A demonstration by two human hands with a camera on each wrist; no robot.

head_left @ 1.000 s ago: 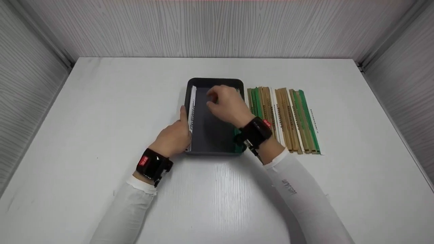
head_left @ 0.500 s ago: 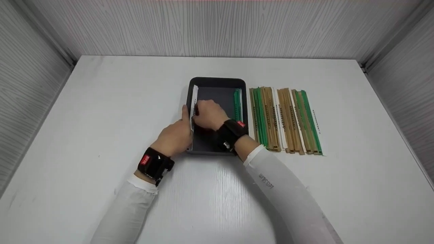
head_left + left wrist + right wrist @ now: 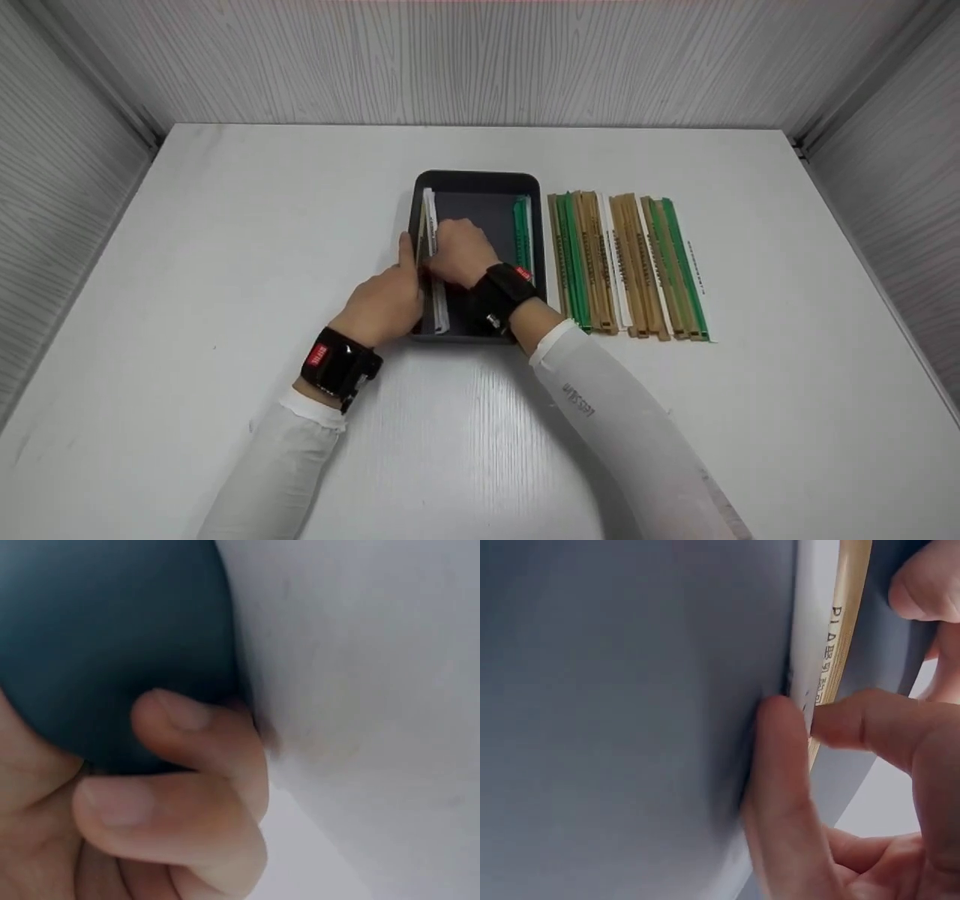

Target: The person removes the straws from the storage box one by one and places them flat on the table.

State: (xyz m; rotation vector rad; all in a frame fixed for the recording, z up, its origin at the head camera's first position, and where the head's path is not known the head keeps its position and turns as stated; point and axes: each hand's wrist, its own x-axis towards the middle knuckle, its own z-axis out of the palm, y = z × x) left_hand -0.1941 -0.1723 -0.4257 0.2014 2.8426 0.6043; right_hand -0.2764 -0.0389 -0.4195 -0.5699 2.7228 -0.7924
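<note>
A dark tray (image 3: 478, 340) lies on the table, and my left hand (image 3: 382, 300) grips its left wall. In the left wrist view, curled fingers (image 3: 180, 814) wrap the tray's edge. My right hand (image 3: 463, 253) reaches inside and pinches white paper-wrapped straws (image 3: 441, 319) near the left wall. From the right wrist, a white straw (image 3: 815, 600) shows between finger and thumb, with a brown printed straw (image 3: 853, 574) right beside it at the thumb. Green wrapped straws (image 3: 521, 236) lie along the tray's right wall, partly covered by the right wrist.
Right of the tray lies a row of several wrapped straws (image 3: 641, 262) in brown, green and white. A small strip of dark print (image 3: 696, 268) shows at the row's right end. Grey wood-grain panels (image 3: 480, 64) border the table at the back and sides.
My right hand has come down from over the tray's middle to its left side. The white straws have shifted right from the left wall, showing a brown straw there. My left hand stays put.
</note>
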